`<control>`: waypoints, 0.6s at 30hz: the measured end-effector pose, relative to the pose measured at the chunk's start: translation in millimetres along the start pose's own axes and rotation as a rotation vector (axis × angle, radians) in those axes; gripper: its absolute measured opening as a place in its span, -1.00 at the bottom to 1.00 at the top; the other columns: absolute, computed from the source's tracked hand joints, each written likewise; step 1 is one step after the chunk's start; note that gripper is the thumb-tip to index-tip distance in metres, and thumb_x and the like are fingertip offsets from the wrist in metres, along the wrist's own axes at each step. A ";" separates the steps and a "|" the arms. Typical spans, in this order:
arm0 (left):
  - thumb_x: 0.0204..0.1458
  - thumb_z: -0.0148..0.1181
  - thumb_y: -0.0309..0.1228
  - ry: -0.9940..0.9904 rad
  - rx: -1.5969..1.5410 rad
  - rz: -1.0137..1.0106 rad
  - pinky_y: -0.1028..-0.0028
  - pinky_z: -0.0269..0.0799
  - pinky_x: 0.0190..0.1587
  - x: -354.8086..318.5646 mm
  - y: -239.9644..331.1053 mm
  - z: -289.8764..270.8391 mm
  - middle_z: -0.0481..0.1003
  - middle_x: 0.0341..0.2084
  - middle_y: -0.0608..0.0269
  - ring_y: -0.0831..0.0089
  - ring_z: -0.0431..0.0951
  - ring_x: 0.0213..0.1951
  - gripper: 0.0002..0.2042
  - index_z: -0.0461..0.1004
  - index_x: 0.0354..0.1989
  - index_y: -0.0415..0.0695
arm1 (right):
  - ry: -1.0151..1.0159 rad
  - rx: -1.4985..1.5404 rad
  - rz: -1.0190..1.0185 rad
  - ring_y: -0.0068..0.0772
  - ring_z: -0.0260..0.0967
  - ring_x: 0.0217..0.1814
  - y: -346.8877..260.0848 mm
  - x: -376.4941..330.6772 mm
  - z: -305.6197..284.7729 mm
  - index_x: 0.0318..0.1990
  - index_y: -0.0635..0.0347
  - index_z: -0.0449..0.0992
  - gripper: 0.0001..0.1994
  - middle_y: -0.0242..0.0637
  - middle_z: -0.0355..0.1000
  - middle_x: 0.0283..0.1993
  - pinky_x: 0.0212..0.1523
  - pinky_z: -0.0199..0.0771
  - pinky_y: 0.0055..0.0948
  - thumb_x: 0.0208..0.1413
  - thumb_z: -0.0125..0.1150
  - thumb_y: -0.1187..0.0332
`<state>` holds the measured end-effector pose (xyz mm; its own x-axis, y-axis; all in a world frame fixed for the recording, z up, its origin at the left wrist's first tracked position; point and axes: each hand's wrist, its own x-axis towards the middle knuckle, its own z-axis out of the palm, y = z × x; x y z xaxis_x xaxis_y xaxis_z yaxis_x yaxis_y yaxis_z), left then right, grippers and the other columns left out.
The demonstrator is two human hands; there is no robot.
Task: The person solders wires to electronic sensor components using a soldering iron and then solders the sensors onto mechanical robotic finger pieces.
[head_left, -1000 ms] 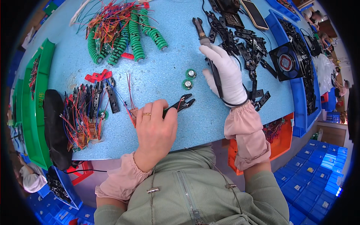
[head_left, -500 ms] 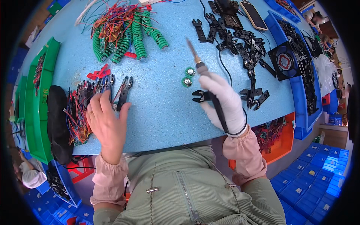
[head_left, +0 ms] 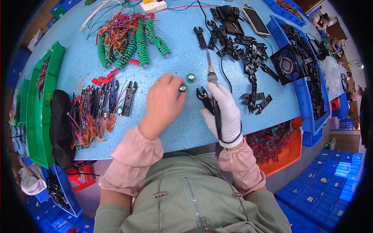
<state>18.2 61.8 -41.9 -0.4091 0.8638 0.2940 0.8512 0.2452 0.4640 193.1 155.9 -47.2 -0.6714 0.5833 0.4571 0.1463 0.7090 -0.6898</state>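
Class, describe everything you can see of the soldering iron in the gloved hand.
The slim soldering iron with a black handle and metal tip is gripped pen-like in the white-gloved right hand. Its bare metal tip points away from the person, raised over the light blue tabletop. A black cord runs from the handle back across the glove toward the wrist. A small black plastic bracket sits against the glove's fingers beside it.

The person is wearing a pale green zipped jacket, pink elasticated sleeve covers, and a white glove on the right hand (head_left: 222, 112); the left hand (head_left: 162, 104) is going bare.
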 end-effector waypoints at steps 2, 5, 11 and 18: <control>-0.13 0.35 -0.48 -0.033 -0.006 -0.010 0.26 0.45 -0.17 -3.9 -8.5 -8.6 0.46 -0.23 0.17 0.14 0.52 -0.23 -0.66 0.52 -0.11 -0.12 | 0.007 0.026 0.013 -0.19 0.51 0.06 -7.3 -1.3 7.4 0.27 0.15 0.42 -0.24 -0.13 0.42 0.24 0.06 0.49 -0.38 -0.26 0.34 0.71; -0.12 0.33 -0.51 -0.047 -0.093 0.008 0.28 0.45 -0.20 -19.7 -19.3 -27.1 0.48 -0.23 0.19 0.15 0.53 -0.26 -0.66 0.52 -0.09 -0.12 | 0.001 0.079 -0.011 -0.18 0.51 0.03 -21.0 0.6 19.7 0.27 0.17 0.42 -0.26 -0.13 0.43 0.23 0.05 0.49 -0.38 -0.23 0.34 0.70; -0.10 0.29 -0.55 -0.051 -0.205 -0.050 0.28 0.44 -0.23 -32.6 -19.2 -76.4 0.51 -0.22 0.19 0.16 0.53 -0.32 -0.67 0.53 -0.08 -0.14 | 0.094 0.171 -0.095 -0.31 0.50 -0.07 -16.8 34.0 17.4 0.23 0.18 0.46 -0.34 -0.17 0.46 0.17 -0.04 0.50 -0.42 -0.17 0.30 0.69; -0.04 0.22 -0.46 0.115 0.182 -0.009 0.23 0.50 -0.23 50.2 -84.3 -148.9 0.64 -0.28 0.20 0.08 0.60 -0.32 -0.85 0.64 -0.29 -0.13 | 0.312 0.116 -0.180 -0.30 0.50 -0.15 10.4 63.4 21.2 0.08 0.16 0.55 -0.50 -0.23 0.52 0.04 -0.09 0.50 -0.42 -0.11 0.30 0.65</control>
<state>-123.0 18.9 58.2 -0.4429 0.8081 0.3883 0.8884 0.3372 0.3115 136.7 191.9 -37.2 -0.4228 0.5588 0.7134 -0.0490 0.7720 -0.6338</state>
